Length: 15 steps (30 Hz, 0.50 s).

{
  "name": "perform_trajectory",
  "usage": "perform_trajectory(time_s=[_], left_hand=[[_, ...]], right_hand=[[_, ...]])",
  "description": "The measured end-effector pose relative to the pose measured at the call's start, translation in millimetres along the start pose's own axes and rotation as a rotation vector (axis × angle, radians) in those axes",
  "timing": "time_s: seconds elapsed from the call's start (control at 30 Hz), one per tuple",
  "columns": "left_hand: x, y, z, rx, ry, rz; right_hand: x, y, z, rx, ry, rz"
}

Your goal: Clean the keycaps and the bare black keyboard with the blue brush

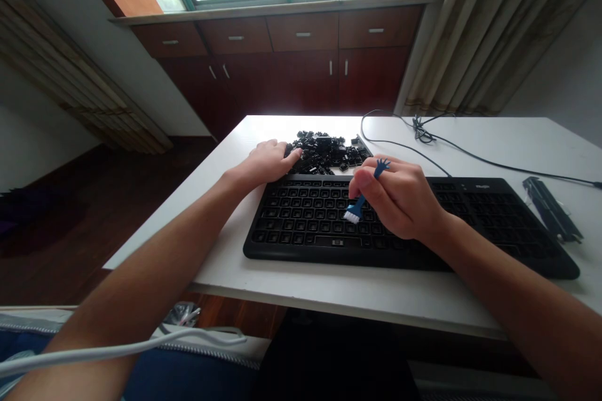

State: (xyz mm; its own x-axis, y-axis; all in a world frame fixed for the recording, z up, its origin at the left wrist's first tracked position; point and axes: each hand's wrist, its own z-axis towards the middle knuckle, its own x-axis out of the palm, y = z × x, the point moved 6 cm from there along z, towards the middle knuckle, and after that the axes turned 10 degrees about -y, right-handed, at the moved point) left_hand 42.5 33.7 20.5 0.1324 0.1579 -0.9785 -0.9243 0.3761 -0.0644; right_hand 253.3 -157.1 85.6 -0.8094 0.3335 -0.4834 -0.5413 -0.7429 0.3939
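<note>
A black keyboard with its keycaps off lies across the front of the white table. My right hand is closed round a small blue brush. The brush's white bristles point down over the middle of the keyboard; whether they touch it I cannot tell. Behind the keyboard sits a heap of loose black keycaps. My left hand rests at the heap's left side, its fingers stretched out and its thumb against the keycaps. Part of the keyboard is hidden under my right hand and forearm.
A black cable with a bundled knot runs over the back right of the white table. Right of the keyboard lies a long black bar-shaped piece. A white cord crosses below the table's front edge at the left.
</note>
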Motion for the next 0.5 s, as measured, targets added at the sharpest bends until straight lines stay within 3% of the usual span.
perform_trajectory(time_s=[0.17, 0.5], left_hand=[[-0.7, -1.0, -0.3, 0.0, -0.003, 0.003], [-4.5, -4.3, -2.8, -0.015, 0.007, 0.0]], right_hand=[[1.5, 0.7, -0.8, -0.02, 0.026, 0.027], [8.1, -7.8, -2.4, -0.001, 0.034, -0.189]])
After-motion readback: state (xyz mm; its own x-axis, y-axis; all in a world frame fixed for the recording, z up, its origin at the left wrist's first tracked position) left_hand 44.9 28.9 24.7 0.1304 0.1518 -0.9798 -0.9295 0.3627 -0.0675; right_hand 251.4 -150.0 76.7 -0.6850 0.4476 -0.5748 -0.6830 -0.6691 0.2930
